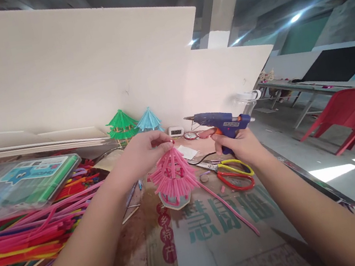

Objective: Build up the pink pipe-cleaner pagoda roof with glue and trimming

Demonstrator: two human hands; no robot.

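My left hand [153, 148] is closed in a pinch at the peak of a pink pipe-cleaner pavilion [173, 174]. A small red bit shows at the fingertips, too small to name. The pavilion has two tiers of roof and stands upright on a pale many-sided base. In my right hand [238, 143] is a blue hot glue gun [216, 120], held up to the right of the pavilion, its nozzle pointing left and apart from the pavilion. A loose pink pipe cleaner [229, 208] slants across the board just right of the base.
Scissors [235, 173] with yellow and red handles lie under my right hand. Behind stand a green pavilion [122, 126], a blue pavilion [149, 119] and a small digital clock [176, 131]. Many pipe cleaners [27, 235] and a plastic case [24, 183] fill the left side.
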